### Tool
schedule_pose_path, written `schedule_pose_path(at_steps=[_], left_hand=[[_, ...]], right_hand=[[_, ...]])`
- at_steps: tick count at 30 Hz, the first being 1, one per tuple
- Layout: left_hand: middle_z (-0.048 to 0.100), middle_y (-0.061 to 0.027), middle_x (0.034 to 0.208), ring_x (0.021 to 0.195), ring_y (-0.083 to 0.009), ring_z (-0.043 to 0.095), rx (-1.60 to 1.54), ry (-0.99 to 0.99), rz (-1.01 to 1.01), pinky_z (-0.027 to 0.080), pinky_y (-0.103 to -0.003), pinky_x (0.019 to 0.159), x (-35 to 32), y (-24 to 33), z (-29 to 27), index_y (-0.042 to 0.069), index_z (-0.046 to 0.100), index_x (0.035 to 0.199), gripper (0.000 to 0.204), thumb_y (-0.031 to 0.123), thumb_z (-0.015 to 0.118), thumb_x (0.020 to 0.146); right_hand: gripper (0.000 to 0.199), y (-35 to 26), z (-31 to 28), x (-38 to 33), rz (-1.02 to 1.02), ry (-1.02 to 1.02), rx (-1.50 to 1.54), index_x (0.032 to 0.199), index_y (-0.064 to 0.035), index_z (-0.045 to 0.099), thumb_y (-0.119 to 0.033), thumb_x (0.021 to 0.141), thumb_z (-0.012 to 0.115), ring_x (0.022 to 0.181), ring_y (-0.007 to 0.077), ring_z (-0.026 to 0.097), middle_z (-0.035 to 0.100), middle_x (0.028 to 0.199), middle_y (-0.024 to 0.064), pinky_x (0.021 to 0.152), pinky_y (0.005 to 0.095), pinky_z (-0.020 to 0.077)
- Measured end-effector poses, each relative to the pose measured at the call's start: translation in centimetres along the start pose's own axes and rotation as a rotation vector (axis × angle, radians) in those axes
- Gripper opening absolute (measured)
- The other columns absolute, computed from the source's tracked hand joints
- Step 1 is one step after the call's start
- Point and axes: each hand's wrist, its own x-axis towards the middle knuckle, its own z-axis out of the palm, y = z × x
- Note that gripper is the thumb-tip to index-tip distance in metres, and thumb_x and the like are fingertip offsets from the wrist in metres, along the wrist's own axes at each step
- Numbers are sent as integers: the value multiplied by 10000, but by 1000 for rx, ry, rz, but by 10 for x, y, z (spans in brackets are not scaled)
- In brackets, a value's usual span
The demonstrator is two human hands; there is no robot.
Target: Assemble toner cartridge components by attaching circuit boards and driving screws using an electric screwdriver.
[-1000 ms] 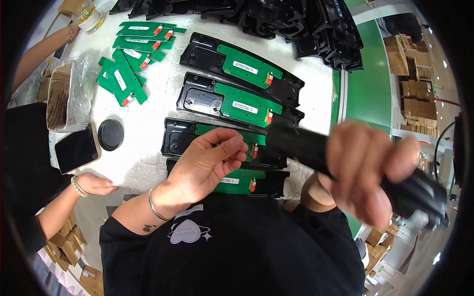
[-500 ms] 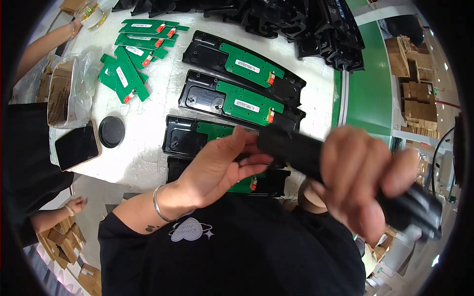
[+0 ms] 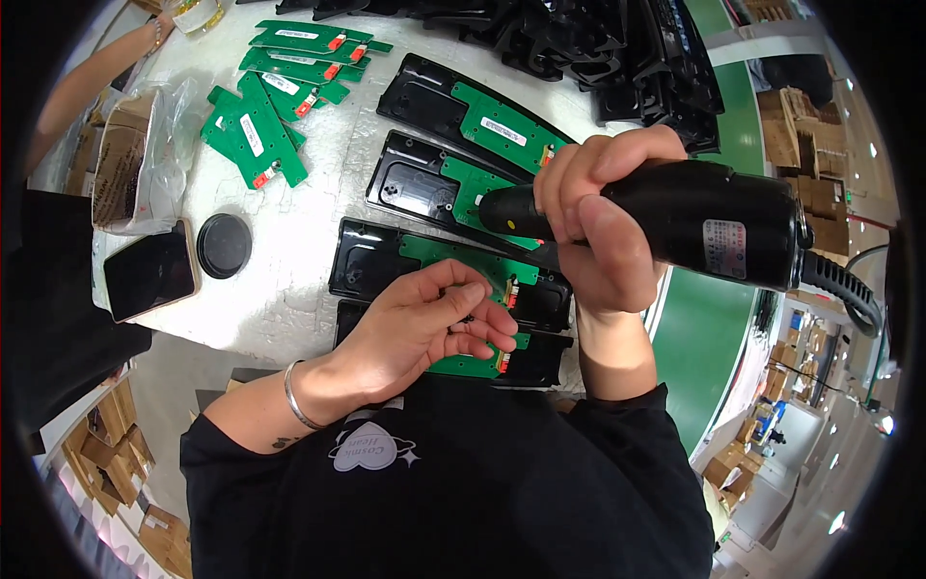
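Note:
My right hand (image 3: 608, 217) is wrapped round a black corded electric screwdriver (image 3: 719, 207), lying tilted over the right ends of the panels. Its narrow end points left. My left hand (image 3: 420, 323) is curled palm up above the nearer panels, thumb against the fingers. Something small and dark shows between those fingers, too small to name. Several long black plastic housings lie in a column under my hands, among them a far one (image 3: 415, 96) and a middle one (image 3: 410, 183). Each carries a green circuit board (image 3: 506, 138) with a white label and a red connector.
Loose green circuit boards (image 3: 256, 135) lie at the back left. Nearby are a plastic-lined carton (image 3: 121, 169), a phone (image 3: 149, 275) and a round black lid (image 3: 224, 246). More black housings (image 3: 540, 43) are piled at the back. Another person's arm (image 3: 96, 82) reaches in at left.
My right hand has brought the screwdriver up and left over the panels, turning it. My left hand has drawn slightly toward me and curled its fingers, apart from the tool.

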Motion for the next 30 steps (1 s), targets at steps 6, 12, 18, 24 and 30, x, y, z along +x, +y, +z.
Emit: schedule_pose_path(at_steps=[6,12,18,24,30], left_hand=[[603,-71,852,777,-139,597,29,11,66,478,-226,670,1,1,-8,24,540,936,127,137,529,877],[606,-67,875,779,-139,596,-136,88,181,492,-235,701,1,1,-8,10,567,980,153,86,564,848],[585,-54,877,773,-125,581,-192,158,141,501,-216,674,7,4,-1,22,543,1008,152,93,507,878],[604,-52,873,774,-123,585,-283,37,159,489,-222,688,13,-1,-4,21,577,987,167,129,545,864],[598,-28,848,766,-109,570,-346,-8,142,480,-213,685,18,-8,-2,40,583,960,164,170,540,870]], right_hand=[[220,10,-6,4,-63,-83,-90,869,23,444,84,679,537,552,71,488,508,667,44,514,188,405],[206,5,-5,6,-31,-107,-174,870,-20,436,32,687,514,497,83,427,467,611,36,491,218,364],[260,-62,-10,-3,-194,-223,147,920,-87,434,-59,701,571,470,68,464,485,583,-34,477,198,374],[281,-73,-18,-6,-315,-386,214,873,-90,442,-66,674,640,482,38,537,536,567,-45,514,141,452],[273,-65,-6,-17,-394,-166,277,845,-107,445,-61,675,653,451,39,522,520,523,-44,475,140,441]])
